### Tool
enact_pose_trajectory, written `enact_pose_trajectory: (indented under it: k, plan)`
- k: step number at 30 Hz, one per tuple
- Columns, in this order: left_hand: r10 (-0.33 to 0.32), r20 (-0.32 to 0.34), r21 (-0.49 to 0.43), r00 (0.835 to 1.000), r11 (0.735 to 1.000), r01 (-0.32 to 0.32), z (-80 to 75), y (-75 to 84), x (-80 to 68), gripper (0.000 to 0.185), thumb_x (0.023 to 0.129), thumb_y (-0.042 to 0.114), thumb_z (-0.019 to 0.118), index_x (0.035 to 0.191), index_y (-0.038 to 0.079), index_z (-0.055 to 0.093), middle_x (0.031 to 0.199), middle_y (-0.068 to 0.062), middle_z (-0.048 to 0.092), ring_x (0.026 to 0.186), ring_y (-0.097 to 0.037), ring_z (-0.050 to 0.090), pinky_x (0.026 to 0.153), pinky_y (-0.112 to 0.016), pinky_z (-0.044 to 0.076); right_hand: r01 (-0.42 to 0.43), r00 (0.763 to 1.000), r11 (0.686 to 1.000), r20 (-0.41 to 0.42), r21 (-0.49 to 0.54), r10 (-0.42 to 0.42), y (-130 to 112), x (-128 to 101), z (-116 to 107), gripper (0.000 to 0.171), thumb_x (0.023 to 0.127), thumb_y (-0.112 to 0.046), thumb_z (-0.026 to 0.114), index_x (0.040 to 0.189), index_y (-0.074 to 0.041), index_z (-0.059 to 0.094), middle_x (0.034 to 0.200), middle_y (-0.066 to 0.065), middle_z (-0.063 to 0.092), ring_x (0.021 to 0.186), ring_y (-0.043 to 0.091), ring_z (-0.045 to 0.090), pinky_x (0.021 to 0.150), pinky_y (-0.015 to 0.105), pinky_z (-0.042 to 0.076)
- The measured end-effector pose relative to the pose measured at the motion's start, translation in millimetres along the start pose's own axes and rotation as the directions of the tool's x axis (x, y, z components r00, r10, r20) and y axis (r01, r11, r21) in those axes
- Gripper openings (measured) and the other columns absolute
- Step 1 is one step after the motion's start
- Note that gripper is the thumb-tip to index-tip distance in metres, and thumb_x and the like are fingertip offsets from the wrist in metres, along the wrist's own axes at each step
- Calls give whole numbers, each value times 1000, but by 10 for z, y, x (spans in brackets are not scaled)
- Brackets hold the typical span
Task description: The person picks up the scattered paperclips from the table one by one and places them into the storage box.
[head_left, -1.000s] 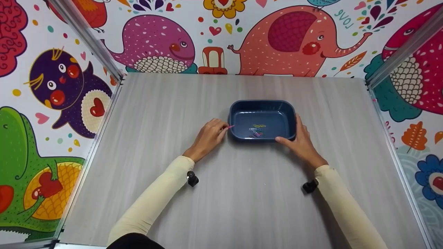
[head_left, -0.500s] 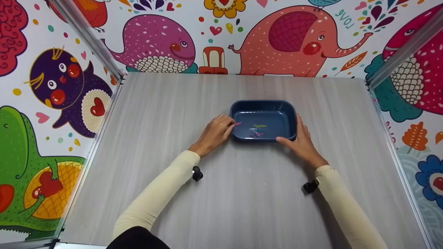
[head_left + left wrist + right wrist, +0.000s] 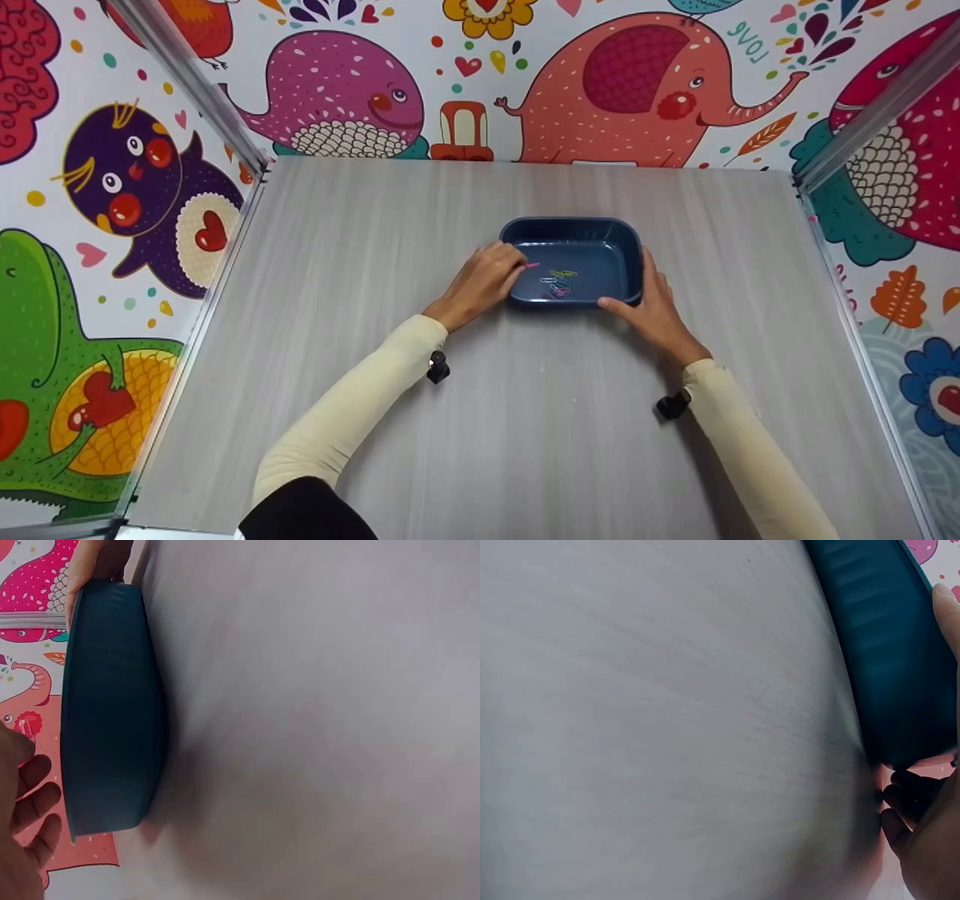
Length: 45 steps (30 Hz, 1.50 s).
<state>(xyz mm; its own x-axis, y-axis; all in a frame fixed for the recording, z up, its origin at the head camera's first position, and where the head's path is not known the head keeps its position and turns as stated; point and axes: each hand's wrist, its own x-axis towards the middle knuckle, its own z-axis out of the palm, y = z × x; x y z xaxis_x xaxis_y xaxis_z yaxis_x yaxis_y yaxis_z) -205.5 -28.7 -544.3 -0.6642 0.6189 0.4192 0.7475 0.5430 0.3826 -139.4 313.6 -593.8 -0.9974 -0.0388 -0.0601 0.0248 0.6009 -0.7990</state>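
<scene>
A dark blue plastic tray (image 3: 574, 223), deep and with rounded corners, sits on the table. Several coloured paper clips (image 3: 559, 283) lie in a loose cluster on its floor. Over the tray's left rim, my left hand (image 3: 484, 277) pinches a slim pink paper clip (image 3: 532, 265), its end pointing right above the tray floor. My right hand (image 3: 652, 311) grips the tray's near right corner, thumb at the front rim and fingers along the right side. In the left wrist view, the tray's outer wall (image 3: 112, 720) stands beside the left hand's curled fingers (image 3: 34, 802).
The grey wood-grain table (image 3: 420, 217) extends around the tray. Printed cartoon panels (image 3: 345, 90) wall the back and sides, with metal corner posts (image 3: 195, 82) between them. A small black camera (image 3: 439, 367) is strapped at each wrist.
My left hand has moved right and slightly away from the body, carrying the pink paper clip from the tray's left edge to over its inside. The right hand stays on the tray.
</scene>
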Motion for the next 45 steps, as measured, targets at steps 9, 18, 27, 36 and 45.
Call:
enact_pose_trajectory:
  k: [9,18,27,36,45]
  plan:
    - [22,41,41,999,999,-23,48,33,116,18,114,15,63,115,4,76,108,-10,76,98,-28,67,81,-42,55,-4,1000,1000,3,6,4,-3,-17,9,126,95,-50,85,178,-20,-5,180,27,14,162,49,17,127,74,17]
    - [14,91,58,996,998,-19,102,45,200,19,113,17,63,119,5,77,111,-10,77,100,-27,68,80,-41,55,-4,1000,1000,-4,10,4,1,-23,22,126,94,-50,86,178,-19,-3,179,28,15,161,49,19,127,74,18]
    - [-9,147,39,989,999,4,174,41,284,21,115,17,61,121,4,76,112,-11,76,100,-27,69,85,-41,58,-18,1000,1000,1,12,18,0,-32,20,126,95,-52,85,178,-21,-5,178,28,15,162,49,18,126,75,18]
    - [-5,170,57,985,998,-5,216,72,377,21,114,17,62,121,3,76,113,-12,76,101,-28,69,86,-41,58,-3,1000,1000,0,13,3,-15,-5,-1,126,95,-50,85,178,-20,-5,178,29,14,162,49,17,127,74,17]
    - [-2,211,111,977,994,-22,275,94,422,22,115,18,61,123,4,76,116,-11,76,103,-27,70,85,-41,57,-5,1000,1000,3,19,4,-15,-11,-13,126,96,-50,85,178,-21,-6,179,28,14,162,48,18,127,74,17]
